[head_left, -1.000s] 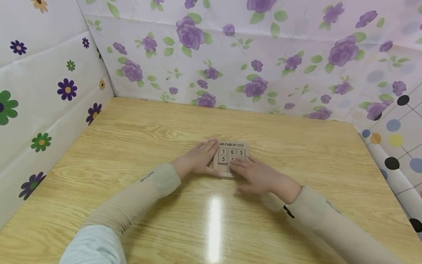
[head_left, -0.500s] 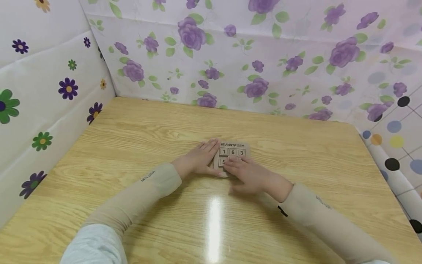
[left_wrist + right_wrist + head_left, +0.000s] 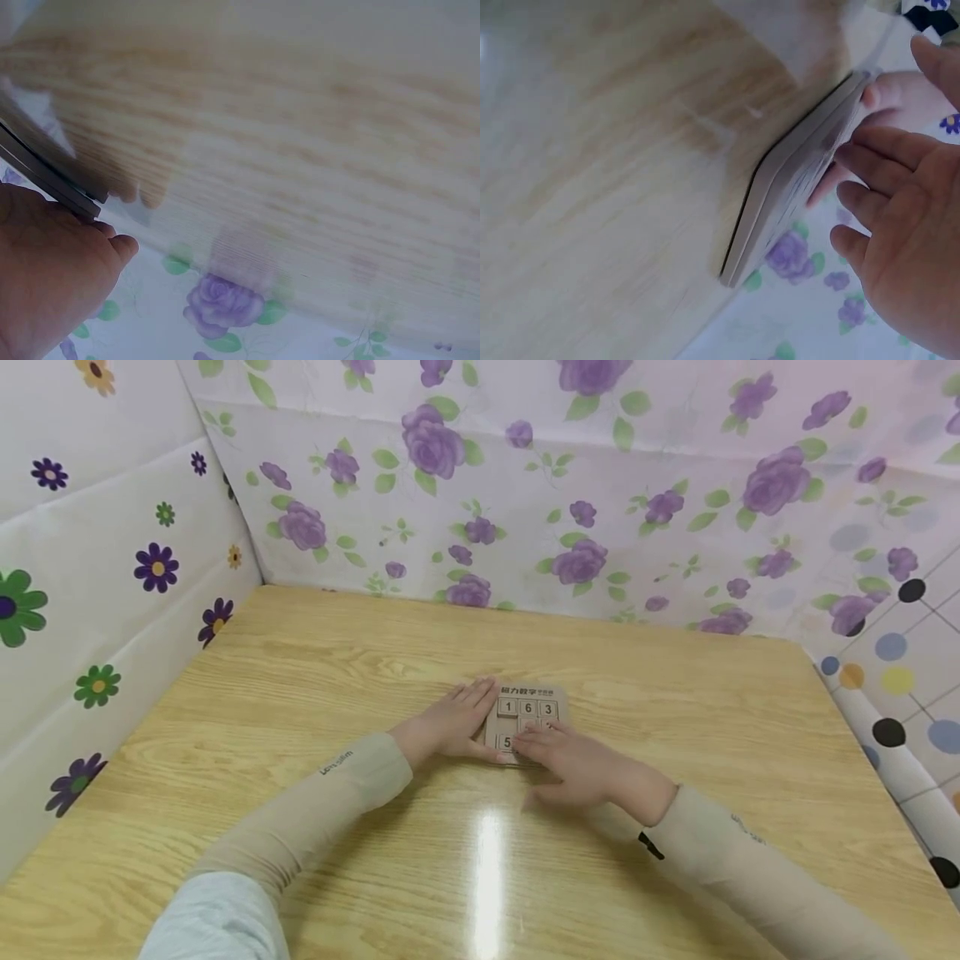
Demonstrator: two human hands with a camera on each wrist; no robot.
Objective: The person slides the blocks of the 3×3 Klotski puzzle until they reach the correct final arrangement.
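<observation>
A flat number sliding puzzle [image 3: 558, 691] with a tan frame lies on the wooden table in the head view. Tiles 1, 6 and 3 fill its top row, and the 5 tile [image 3: 507, 742] sits at the bottom left, with a gap above it. My left hand [image 3: 459, 720] rests along the puzzle's left side, thumb at the front corner. Over the lower right tiles reaches my right hand [image 3: 577, 764], its extended fingertips on the tiles and hiding several of them. In the right wrist view the right hand's fingers [image 3: 881, 169] are nearly straight beside the puzzle's edge.
The wood-grain table [image 3: 360, 652] extends around the puzzle on all sides. Behind it hangs a sheet with purple roses [image 3: 435, 443]; a daisy-patterned sheet [image 3: 97, 610] lines the left, and a dotted one [image 3: 892, 685] the right. A light glare streaks the table's front.
The 5 tile has slid from the middle row down to the bottom left, leaving a gap above it. My right hand shifted left, then slightly back right. The left hand stays put.
</observation>
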